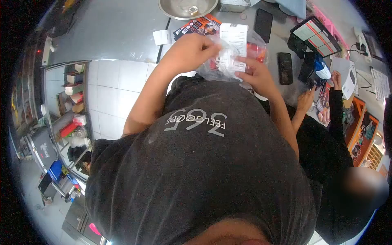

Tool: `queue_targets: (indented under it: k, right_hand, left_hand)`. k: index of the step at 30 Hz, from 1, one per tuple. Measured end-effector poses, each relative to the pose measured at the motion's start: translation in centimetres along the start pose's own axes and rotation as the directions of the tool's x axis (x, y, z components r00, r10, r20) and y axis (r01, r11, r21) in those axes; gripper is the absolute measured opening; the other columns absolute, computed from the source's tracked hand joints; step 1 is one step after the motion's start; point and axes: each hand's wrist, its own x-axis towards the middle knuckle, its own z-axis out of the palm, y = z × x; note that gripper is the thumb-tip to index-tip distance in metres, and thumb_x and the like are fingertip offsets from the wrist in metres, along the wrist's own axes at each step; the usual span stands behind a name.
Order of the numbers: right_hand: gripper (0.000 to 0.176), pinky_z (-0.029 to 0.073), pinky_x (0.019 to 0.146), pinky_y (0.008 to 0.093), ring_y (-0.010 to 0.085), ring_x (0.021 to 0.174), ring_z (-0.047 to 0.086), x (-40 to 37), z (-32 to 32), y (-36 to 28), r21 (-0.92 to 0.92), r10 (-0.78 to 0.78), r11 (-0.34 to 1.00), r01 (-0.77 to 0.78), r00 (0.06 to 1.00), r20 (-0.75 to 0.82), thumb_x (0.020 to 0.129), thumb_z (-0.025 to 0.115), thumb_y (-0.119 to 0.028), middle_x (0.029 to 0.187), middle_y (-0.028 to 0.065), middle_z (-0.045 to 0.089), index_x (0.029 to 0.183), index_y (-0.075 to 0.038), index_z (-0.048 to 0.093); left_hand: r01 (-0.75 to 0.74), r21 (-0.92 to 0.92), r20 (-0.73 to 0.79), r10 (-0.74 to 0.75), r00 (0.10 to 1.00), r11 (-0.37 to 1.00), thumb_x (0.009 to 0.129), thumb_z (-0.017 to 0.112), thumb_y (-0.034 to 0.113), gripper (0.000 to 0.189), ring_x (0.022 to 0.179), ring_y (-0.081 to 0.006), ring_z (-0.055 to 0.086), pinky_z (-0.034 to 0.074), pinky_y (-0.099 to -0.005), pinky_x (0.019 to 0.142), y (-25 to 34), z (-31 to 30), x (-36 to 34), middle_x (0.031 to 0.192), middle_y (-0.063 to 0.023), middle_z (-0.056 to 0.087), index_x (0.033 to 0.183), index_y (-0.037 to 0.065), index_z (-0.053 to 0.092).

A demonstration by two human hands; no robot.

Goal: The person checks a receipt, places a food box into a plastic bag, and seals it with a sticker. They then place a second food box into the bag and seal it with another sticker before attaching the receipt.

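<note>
A clear plastic bag (210, 74) with red items inside lies at the table's front edge, close against the black shirt. My left hand (196, 51) pinches the bag's gathered plastic from the left. On the right, my right hand (257, 75) has its thumb and fingers closed on the bag's side, by the lower end of a white printed paper strip (234, 36). The strip runs up over the bag. Under and behind the bag lie orange and black printed packets (200, 25). A small white slip (162, 37) is left of them.
A metal bowl (179, 15) sits at the back. Two dark phones (263, 25) (285, 68) lie right of the bag. Further right are a tablet (316, 36) and a co-worker's hands (306, 100). Shelves with boxes (73, 90) stand at the left.
</note>
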Motion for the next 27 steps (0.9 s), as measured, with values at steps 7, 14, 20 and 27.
queue_targets:
  k: [7, 14, 20, 27]
  right_hand:
    - [0.073, 0.054, 0.098, 0.0306, 0.0190, 0.122, 0.062, -0.7, 0.0, -1.0, -0.315, 0.070, 0.947, -0.058, 0.997, 0.026, 0.082, 0.067, 0.005, 0.138, 0.0122, 0.065, 0.152, -0.008, 0.053]
    - [0.086, 0.055, 0.095, 0.0315, 0.0173, 0.110, 0.065, -3.7, -4.4, -0.4, -0.144, 0.103, 0.985, -0.095, 0.994, 0.048, 0.078, 0.065, 0.009, 0.136, 0.0097, 0.066, 0.159, -0.010, 0.045]
    - [0.064, 0.053, 0.095, 0.0272, 0.0114, 0.114, 0.064, -4.9, -6.0, -3.0, -0.162, 0.215, 0.965, -0.206, 0.976, 0.038, 0.088, 0.066, 0.007, 0.137, 0.0110, 0.065, 0.150, 0.001, 0.053]
    - [0.046, 0.053, 0.092, 0.0263, 0.0129, 0.104, 0.068, -5.3, -6.0, -1.7, -0.088, 0.194, 0.975, -0.203, 0.976, -0.102, 0.090, 0.069, 0.000, 0.123, 0.0098, 0.073, 0.136, 0.000, 0.067]
  left_hand:
    - [0.007, 0.301, 0.023, -0.014, 1.000, 0.954, 0.091, 0.066, 0.050, 0.046, 0.083, -0.0410, 0.073, 0.058, -0.0493, 0.080, -0.4, 4.6, 1.7, 0.085, -0.0215, 0.074, 0.092, 0.006, 0.079]
    - [-0.250, -0.089, -0.191, 0.229, 0.954, 0.964, 0.092, 0.069, 0.024, 0.021, 0.087, -0.0321, 0.068, 0.054, -0.0407, 0.079, -0.9, 3.7, 2.0, 0.095, -0.0132, 0.071, 0.089, 0.005, 0.077]
    - [-0.491, 0.244, -0.090, 0.524, 0.847, 0.836, 0.095, 0.071, 0.034, 0.029, 0.093, -0.0362, 0.068, 0.055, -0.0454, 0.079, 1.9, 3.5, 4.8, 0.102, -0.0141, 0.069, 0.091, 0.006, 0.077]
    - [-0.286, 0.511, 0.172, 0.230, 0.958, 0.810, 0.095, 0.067, 0.030, 0.027, 0.091, -0.0361, 0.074, 0.059, -0.0507, 0.077, 1.7, 2.2, 6.6, 0.102, -0.0160, 0.070, 0.089, 0.006, 0.077]
